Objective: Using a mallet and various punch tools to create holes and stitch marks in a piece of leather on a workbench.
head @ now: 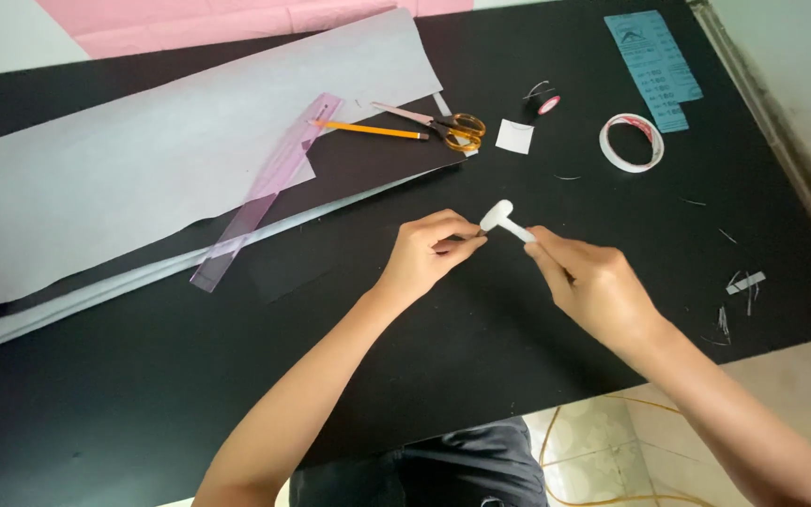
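Both hands meet over the black worktop [481, 376]: the left hand [429, 252] is pinched shut at one end of a small white paper roll [504, 222], and the right hand [593, 286] is closed round its other end. Held only by fingertips, the roll could uncurl or slip loose. Beyond the roll lie a white paper square [514, 137], scissors [452, 129] and a tape ring [631, 142].

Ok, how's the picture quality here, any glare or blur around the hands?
Head view: even, soft daylight, no strong glare on the black table; both hands, left and right, look sharp, faint shadows under them; the white roll is slightly overexposed; edges bend a little from the wide lens.
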